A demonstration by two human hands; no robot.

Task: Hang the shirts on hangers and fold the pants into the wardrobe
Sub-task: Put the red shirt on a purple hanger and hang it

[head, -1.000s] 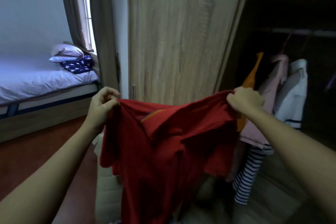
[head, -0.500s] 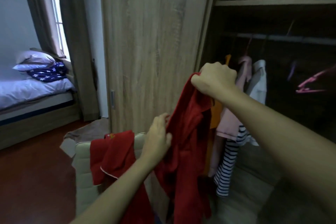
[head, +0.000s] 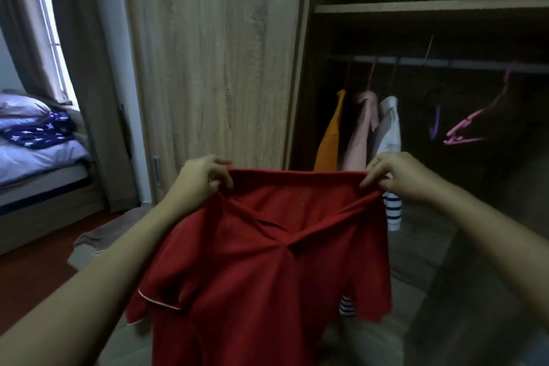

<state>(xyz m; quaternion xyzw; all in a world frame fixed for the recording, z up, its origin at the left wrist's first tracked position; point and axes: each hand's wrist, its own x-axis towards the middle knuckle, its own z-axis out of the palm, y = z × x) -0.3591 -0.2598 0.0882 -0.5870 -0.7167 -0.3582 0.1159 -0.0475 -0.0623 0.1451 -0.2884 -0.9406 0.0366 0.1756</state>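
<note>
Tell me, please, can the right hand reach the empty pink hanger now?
Likely yes: nothing blocks the way to the pink hanger, though the right hand pinches the red shirt and must release first.

A bed (head: 38,163) stands at nine o'clock, against the left edge of the view. It is made up with a pale sheet over a wooden frame (head: 44,211), and a dark strip runs beneath the mattress. At its head lies a pale pillow (head: 20,105). Touching it, at the pillow's four o'clock, is a folded navy blanket (head: 38,132) with white stars. At ten o'clock a bright window (head: 52,38) shows between grey-brown curtains (head: 86,68), which hang down to the floor. The reddish-brown floor (head: 26,285) fills eight o'clock, in front of the bed.
</note>
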